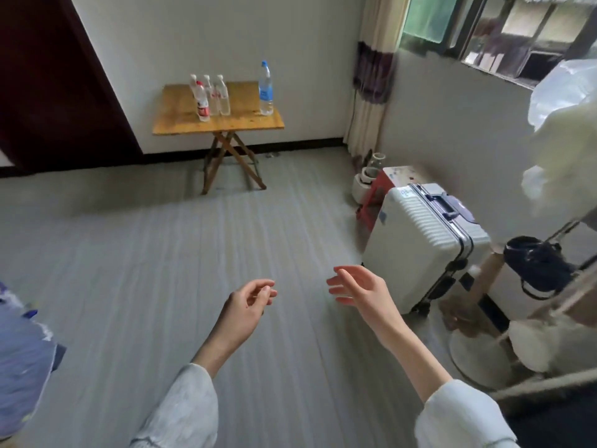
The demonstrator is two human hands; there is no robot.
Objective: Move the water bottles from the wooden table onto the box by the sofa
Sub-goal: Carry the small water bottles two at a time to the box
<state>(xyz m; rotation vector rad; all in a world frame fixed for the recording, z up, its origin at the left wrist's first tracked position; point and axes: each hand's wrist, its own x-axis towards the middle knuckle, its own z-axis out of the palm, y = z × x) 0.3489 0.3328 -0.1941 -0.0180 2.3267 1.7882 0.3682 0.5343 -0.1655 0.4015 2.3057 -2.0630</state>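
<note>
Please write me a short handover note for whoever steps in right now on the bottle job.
Left hand: empty, fingers loosely curled, held over the floor.
Right hand: empty, open, also over the floor.
Bottles: all on the wooden table against the far wall. A cluster of small bottles, three or four, stands at its left; a taller blue-capped bottle stands alone at its right.
Done: no bottle is in a grip; none seen off the table.
Left: walk to the table and carry every bottle to the box by the sofa. Neither the box nor the sofa is clearly in view here.

white suitcase (423, 240), striped curtain (374, 76), window (504, 30)
</note>
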